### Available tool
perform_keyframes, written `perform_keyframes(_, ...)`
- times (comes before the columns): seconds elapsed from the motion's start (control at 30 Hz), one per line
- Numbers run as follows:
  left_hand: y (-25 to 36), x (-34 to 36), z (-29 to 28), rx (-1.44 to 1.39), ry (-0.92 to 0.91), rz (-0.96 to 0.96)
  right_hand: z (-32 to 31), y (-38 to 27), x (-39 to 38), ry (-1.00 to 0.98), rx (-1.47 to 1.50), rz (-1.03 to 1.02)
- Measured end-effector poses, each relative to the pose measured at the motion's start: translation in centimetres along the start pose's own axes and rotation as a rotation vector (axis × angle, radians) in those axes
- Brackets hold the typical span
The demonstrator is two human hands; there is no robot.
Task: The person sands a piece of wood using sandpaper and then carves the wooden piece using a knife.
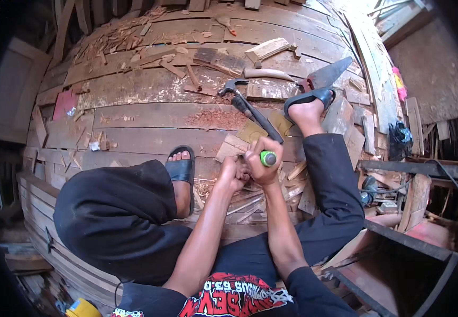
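My right hand (263, 161) is wrapped round a green-and-black handle (268, 158), which looks like a screwdriver's; the handle's end points up toward me. Pressed close beside it, my left hand (233, 173) has its fingers curled in, and whatever they grip is hidden. Just beyond both hands lies a pale wood piece (231, 147). A claw hammer (255, 113) with a dark handle rests on the planks ahead, its handle end near my right hand. Yellowish sheets of sandpaper (253, 131) lie beneath the hammer's handle.
A handsaw (330, 75) lies beyond my right sandal (309, 98). Wood blocks (267, 49), offcuts and shavings litter the plank floor (149, 116). A paintbrush (226, 24) is at the far side. A dark metal frame (409, 240) stands at right; a pink sheet (64, 105) lies left.
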State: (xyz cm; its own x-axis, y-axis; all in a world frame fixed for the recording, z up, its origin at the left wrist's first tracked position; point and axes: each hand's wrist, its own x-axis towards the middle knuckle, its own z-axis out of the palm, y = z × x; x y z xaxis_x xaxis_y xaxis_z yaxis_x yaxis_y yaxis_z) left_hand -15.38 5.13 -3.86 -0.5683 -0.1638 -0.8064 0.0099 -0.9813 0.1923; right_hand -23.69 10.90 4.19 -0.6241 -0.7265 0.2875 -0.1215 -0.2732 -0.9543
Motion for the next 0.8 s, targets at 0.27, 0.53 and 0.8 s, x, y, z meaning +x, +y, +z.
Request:
perform_keyframes(0.27,-1.2,0.9,-0.1,-0.035,-0.014,0.066,0.4,1.0,-0.2,-0.105,-0.111,-0.1)
perform_keyframes(0.53,-0.8,1.1,0.6,-0.046,0.083,0.045,0.0,1.5,0.3,-0.021,-0.009,-0.146)
perform_keyframes(0.8,-0.1,0.0,0.1,-0.034,-0.031,-0.033,-0.4,-1.0,1.2,0.027,0.242,-0.111)
